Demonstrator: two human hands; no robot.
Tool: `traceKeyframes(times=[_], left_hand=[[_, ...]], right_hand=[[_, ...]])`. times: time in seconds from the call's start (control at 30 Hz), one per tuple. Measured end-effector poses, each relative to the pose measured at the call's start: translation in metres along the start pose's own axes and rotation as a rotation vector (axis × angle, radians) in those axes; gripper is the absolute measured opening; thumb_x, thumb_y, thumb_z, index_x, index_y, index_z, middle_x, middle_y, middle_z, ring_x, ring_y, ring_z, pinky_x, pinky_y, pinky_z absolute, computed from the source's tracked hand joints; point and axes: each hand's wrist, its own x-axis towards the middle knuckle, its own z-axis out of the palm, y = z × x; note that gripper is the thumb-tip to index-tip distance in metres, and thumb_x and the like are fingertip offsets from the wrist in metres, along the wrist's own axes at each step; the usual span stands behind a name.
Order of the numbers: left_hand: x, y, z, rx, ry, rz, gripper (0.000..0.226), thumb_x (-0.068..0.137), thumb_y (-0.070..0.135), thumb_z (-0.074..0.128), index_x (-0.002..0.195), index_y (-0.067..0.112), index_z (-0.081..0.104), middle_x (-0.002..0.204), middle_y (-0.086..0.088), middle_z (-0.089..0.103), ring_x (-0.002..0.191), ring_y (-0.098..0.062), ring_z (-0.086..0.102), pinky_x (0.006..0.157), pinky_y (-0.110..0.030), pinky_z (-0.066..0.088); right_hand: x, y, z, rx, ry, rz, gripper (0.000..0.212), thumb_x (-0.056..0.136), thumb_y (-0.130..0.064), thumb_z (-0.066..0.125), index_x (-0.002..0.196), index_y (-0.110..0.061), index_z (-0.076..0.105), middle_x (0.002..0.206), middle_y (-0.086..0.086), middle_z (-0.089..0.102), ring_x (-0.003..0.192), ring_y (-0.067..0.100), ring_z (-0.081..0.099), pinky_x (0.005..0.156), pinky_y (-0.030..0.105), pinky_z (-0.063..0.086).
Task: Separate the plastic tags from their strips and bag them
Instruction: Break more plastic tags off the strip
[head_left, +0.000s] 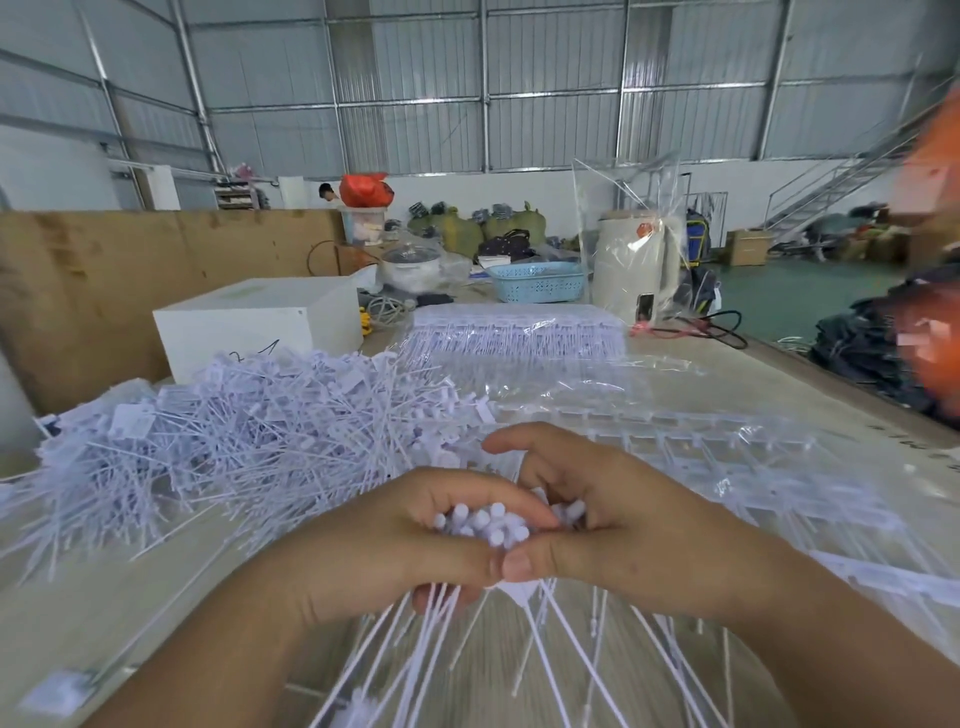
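Both hands met near the middle of the table: the left hand (410, 540) and right hand (613, 525) curled their fingers around one bundle of white plastic tags (493, 522), its blunt heads poking up between the thumbs and its thin tails fanning toward the near edge. A loose heap of separated white tags (234, 441) lay to the left; clear-wrapped uncut tag strips (519, 335) sat farther back.
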Motion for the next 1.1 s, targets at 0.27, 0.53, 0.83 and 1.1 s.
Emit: traceKeyframes(times=[0.27,0.53,0.83,1.1], left_hand=[[0.001,-0.003,-0.002,0.001,0.104,0.035,0.016,0.068,0.030,0.072,0.085,0.028,0.072,0.074,-0.005,0.057,0.060,-0.018,0.052,0.059,-0.037,0.040],[0.009,0.003,0.015,-0.075,0.453,0.192,0.013,0.072,0.026,0.082,0.074,0.026,0.069,0.061,0.010,0.056,0.052,-0.006,0.050,0.049,-0.015,0.040],[0.015,0.013,0.028,-0.303,0.667,0.238,0.014,0.058,0.033,0.076,0.068,0.026,0.068,0.047,0.005,0.049,0.039,-0.007,0.044,0.037,-0.013,0.032],[0.003,0.006,0.014,-0.486,0.219,0.234,0.035,0.059,0.036,0.090,0.083,0.020,0.071,0.050,0.003,0.048,0.040,-0.009,0.043,0.045,-0.018,0.037]], right_hand=[[-0.001,-0.001,-0.007,-0.073,0.037,-0.003,0.023,0.082,-0.039,0.075,0.096,-0.023,0.067,0.085,0.003,0.068,0.079,0.022,0.064,0.075,0.046,0.051],[0.002,0.001,-0.012,-0.044,0.259,-0.005,0.031,0.089,-0.033,0.068,0.078,-0.005,0.058,0.057,-0.005,0.044,0.051,0.010,0.038,0.052,0.031,0.032],[0.011,-0.009,0.011,-0.053,0.623,-0.116,0.022,0.084,-0.035,0.064,0.073,-0.019,0.054,0.048,-0.012,0.043,0.042,0.006,0.036,0.044,0.019,0.026],[-0.001,-0.005,-0.016,0.337,0.200,-0.155,0.020,0.090,-0.024,0.057,0.084,-0.007,0.064,0.061,-0.001,0.051,0.059,0.014,0.047,0.066,0.024,0.037]])
